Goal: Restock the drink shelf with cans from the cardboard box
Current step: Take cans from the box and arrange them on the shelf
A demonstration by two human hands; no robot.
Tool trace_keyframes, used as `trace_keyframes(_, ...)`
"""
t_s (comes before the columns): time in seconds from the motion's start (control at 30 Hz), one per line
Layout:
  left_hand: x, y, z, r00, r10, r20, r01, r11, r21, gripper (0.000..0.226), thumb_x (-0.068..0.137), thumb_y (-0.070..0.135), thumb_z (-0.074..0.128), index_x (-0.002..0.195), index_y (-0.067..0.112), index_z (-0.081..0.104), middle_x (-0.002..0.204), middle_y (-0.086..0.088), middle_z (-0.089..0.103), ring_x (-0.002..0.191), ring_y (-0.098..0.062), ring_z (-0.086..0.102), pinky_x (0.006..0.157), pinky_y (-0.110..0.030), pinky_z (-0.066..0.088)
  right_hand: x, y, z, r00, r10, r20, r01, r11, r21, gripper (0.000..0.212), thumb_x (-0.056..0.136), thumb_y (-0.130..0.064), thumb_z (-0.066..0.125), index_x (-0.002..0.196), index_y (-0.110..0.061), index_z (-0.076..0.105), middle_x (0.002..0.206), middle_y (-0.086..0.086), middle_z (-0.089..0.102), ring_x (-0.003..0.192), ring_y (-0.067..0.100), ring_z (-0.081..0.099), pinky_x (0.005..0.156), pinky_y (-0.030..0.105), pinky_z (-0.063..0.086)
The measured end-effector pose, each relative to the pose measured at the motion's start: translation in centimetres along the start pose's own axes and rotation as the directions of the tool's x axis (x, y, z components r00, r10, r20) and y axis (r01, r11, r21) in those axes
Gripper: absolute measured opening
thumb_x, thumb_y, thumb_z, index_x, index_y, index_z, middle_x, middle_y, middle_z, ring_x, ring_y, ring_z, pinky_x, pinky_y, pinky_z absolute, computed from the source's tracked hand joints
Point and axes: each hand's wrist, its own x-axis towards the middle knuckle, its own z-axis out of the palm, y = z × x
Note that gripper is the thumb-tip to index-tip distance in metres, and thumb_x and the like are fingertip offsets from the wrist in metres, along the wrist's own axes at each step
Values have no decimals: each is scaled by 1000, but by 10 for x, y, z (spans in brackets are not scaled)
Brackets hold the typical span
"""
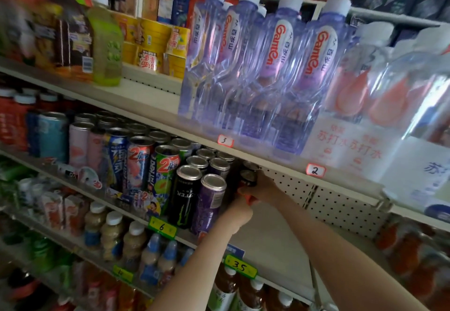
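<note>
On the middle drink shelf (267,235) stand rows of cans, ending on the right with a black can (183,196) and a purple can (209,203). Just right of the purple one, my right hand (261,189) grips a dark can with a red lower part (248,178), upright at shelf level. My left hand (237,215) is curled low against the same spot, in front of that can's base; whether it holds a second can is hidden. Another dark can top (250,166) shows behind. The cardboard box is out of view.
Right of my hands the shelf board is bare back to the pegboard wall (336,203). Shrink-wrapped water bottles (263,72) crowd the shelf above, close over the can tops. Bottled drinks (131,245) fill the shelf below, behind price tags (162,226).
</note>
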Motion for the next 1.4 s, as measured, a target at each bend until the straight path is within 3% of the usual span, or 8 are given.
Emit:
trace_keyframes(0.23,0,-1,10,998,-46,-45,45,998,-32,44,99,19,43,143,17,35,139,-3,47,123,-21,46,91,-21,34,-1,1,1,1000,-2,-16,2,999,34,53,74,-26,78,121,-21,54,110,10,67,80,20,66,58,30,57)
trace_keyframes(0.37,-2,3,12,997,-46,-58,43,998,-45,63,96,20,52,150,12,20,148,-4,34,131,-23,39,104,-28,31,-18,-9,-2,994,107,17,-107,994,8,57,78,-24,73,124,-15,40,101,16,65,72,25,65,54,38,59)
trace_keyframes(0.53,-5,-2,11,988,18,-152,0,993,114,74,89,17,51,151,21,11,146,-11,38,130,-31,42,107,-40,37,-60,-11,-4,993,50,-106,-51,999,-6,60,88,-26,61,137,-6,31,137,14,44,118,35,51,96,44,46)
trace_keyframes(0.83,-81,5,1,952,239,-190,-201,959,200,47,93,-2,46,137,14,44,130,-8,58,118,-21,56,90,-14,37,-130,-7,-1,977,-163,-141,172,983,59,23,91,-20,55,112,-10,53,93,4,61,95,26,61,67,23,34)
trace_keyframes(0.97,-125,6,2,895,279,-347,-255,960,113,33,95,2,48,126,10,52,114,-4,65,103,-17,62,85,-20,47,-165,-9,3,933,-319,-166,342,929,138,14,91,-21,56,101,-12,54,91,4,63,82,17,58,65,22,34)
trace_keyframes(1.17,-207,-33,9,734,81,-675,-82,996,30,23,96,7,49,118,9,57,97,6,60,83,-2,56,75,-6,44,-213,-9,53,842,-540,7,519,813,262,14,89,-18,59,100,-11,54,83,1,61,66,8,55,58,12,38)
trace_keyframes(1.3,-275,-91,5,623,-137,-770,91,991,-103,22,97,15,50,102,36,53,95,12,64,87,-7,64,82,-31,53,-242,-2,118,771,-587,247,506,800,321,22,89,-21,61,106,-8,55,90,6,65,81,19,60,71,28,44)
trace_keyframes(1.4,-329,-136,-1,526,-291,-799,233,953,-194,19,97,8,48,104,26,51,94,2,63,85,-16,62,85,-43,53,-263,1,177,713,-546,440,452,837,308,26,88,-21,61,111,-11,54,97,8,64,91,25,60,80,35,46)
